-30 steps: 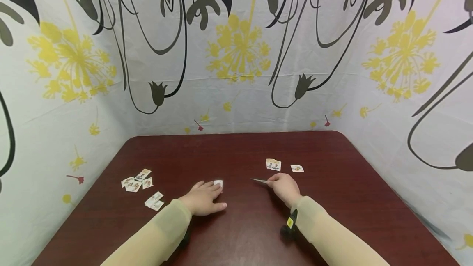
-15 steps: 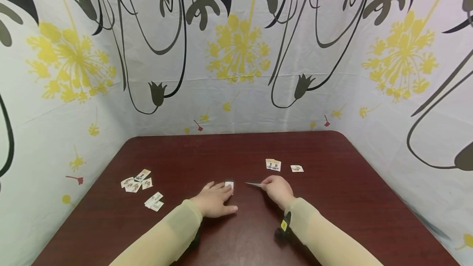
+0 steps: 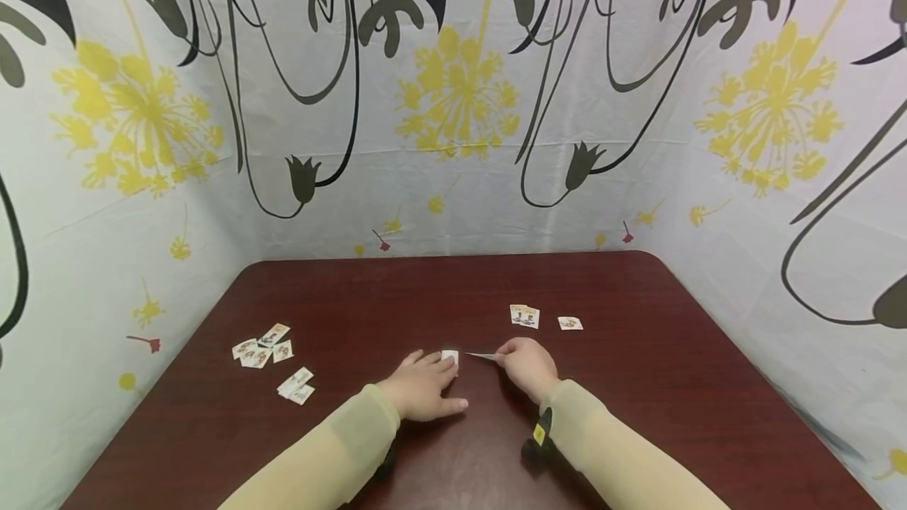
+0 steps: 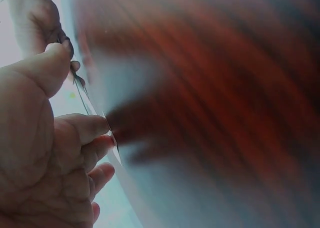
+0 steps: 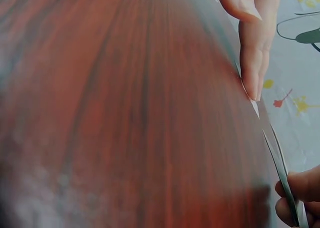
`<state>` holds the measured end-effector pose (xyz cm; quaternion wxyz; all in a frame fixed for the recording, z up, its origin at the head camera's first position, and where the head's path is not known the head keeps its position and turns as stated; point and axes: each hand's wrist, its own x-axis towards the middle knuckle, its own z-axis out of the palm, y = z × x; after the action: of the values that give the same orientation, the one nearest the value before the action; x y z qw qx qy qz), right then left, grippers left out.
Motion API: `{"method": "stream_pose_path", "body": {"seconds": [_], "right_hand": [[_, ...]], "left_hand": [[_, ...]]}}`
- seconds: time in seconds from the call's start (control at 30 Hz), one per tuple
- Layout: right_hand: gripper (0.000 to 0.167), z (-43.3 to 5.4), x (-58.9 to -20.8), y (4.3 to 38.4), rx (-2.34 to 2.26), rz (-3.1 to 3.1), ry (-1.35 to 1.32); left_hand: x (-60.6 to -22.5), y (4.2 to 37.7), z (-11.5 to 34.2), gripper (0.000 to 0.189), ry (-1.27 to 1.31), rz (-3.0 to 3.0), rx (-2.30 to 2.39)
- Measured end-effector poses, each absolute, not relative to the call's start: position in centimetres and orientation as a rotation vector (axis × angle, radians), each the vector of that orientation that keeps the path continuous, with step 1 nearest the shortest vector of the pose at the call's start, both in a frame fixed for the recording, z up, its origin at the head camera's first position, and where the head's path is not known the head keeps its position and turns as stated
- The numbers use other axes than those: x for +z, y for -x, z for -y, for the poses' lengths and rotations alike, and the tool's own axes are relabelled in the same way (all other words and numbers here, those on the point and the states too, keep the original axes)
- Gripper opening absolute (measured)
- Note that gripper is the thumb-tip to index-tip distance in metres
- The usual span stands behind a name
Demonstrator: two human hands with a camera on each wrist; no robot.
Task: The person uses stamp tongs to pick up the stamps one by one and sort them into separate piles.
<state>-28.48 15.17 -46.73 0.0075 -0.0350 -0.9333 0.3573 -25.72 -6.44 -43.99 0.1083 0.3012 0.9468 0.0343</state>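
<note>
Near the middle of the table, my left hand [image 3: 423, 388] lies palm down with its fingers spread. Its fingertips rest on a small white card [image 3: 451, 355], whose right part shows beyond them. My right hand [image 3: 527, 368] pinches a pair of metal tweezers [image 5: 281, 170] between thumb and fingers. The tweezers point left, their tips a little apart and just short of the card's right edge in the head view. In the right wrist view the card [image 5: 254, 105] appears as a thin edge under the left fingers.
Several small picture cards [image 3: 257, 356] lie at the left, with a smaller overlapping group [image 3: 295, 386] nearer the front. Two overlapping cards [image 3: 524, 315] and a single card [image 3: 570, 323] lie beyond the right hand. A patterned curtain [image 3: 453, 203] surrounds the dark red table [image 3: 397, 290].
My left hand has slid the card to the right across the table. My right hand has moved slightly left with the tweezers, so the gap between tips and card has narrowed.
</note>
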Motion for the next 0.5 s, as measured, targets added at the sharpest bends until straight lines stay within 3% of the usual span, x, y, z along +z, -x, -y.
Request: {"method": "stream_pose_path", "body": {"seconds": [0.5], "right_hand": [[0.011,-14.45,-46.67,28.48,1.070,2.932,0.084]], "left_hand": [[-43.95,25.49,5.88,0.075,-0.868,-2.777,0.081]]}}
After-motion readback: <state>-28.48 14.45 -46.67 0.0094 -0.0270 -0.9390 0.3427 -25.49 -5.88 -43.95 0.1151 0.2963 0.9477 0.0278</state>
